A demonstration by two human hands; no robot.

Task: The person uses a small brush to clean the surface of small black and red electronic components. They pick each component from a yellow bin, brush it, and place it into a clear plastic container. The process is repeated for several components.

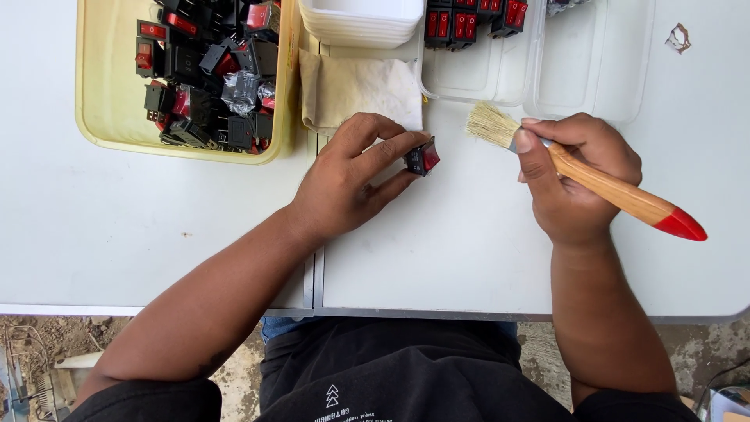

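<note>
White table (117, 234) over dirt ground (47, 336)

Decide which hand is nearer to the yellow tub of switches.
Left. The left hand lies just below the yellow tub's right corner; the right hand, holding a brush, is far right.

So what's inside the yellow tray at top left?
The yellow tray holds a loose heap of black-and-red rocker switches, some in clear wrap. Its floor beneath the heap is covered.
</note>
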